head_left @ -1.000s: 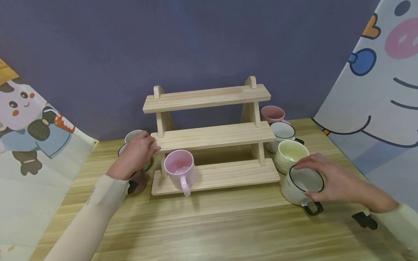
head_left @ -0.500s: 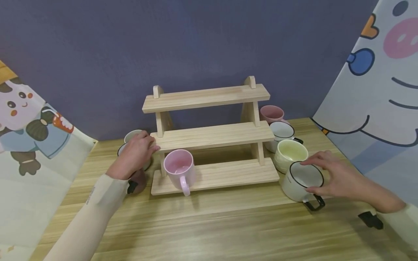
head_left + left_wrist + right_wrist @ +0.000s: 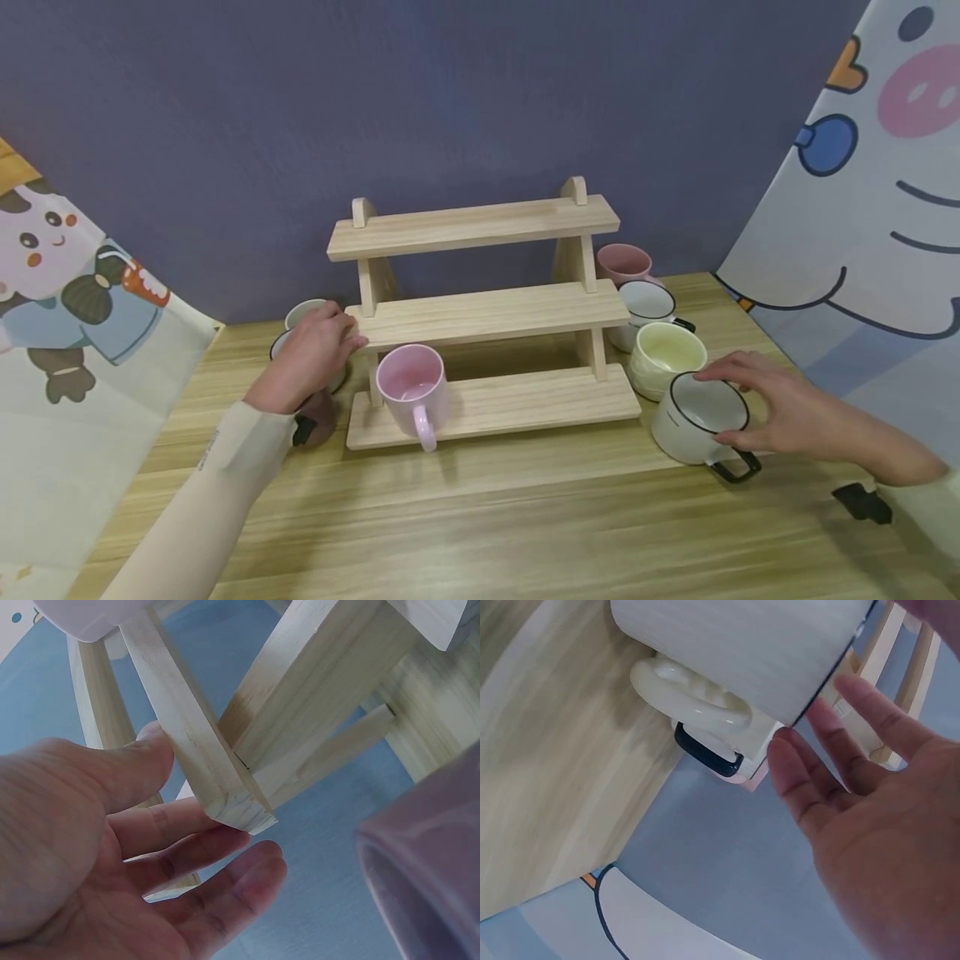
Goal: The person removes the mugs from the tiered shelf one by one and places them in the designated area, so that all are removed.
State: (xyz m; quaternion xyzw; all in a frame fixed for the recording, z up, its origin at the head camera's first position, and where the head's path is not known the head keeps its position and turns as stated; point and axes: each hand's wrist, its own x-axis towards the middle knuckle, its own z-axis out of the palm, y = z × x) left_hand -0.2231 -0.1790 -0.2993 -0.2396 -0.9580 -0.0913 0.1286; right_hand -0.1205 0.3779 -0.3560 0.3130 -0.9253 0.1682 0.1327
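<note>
My left hand point(image 3: 307, 358) grips the left end of the middle board of a three-tier wooden shelf stand point(image 3: 487, 313). In the left wrist view the thumb lies along one side of that board point(image 3: 176, 720), with fingers beneath its end. My right hand point(image 3: 798, 417) holds a white mug point(image 3: 686, 433) by its black rim, fingers at the far side and thumb at the near side. The mug stands on the table with its black handle toward the front right. On the bottom tier, at the left, a pink mug point(image 3: 412, 392) stands upright, handle forward.
Right of the stand, a pale yellow-green mug point(image 3: 667, 360), another black-rimmed white mug point(image 3: 647, 307) and a pink mug point(image 3: 624, 263) line up toward the back wall. Several mugs, including a white one point(image 3: 300, 312) and a dusky pink one point(image 3: 321, 417), are partly hidden by my left arm.
The white mug under my right hand has shifted slightly right and back, and its handle has turned a little to the right. My left hand keeps its place on the stand.
</note>
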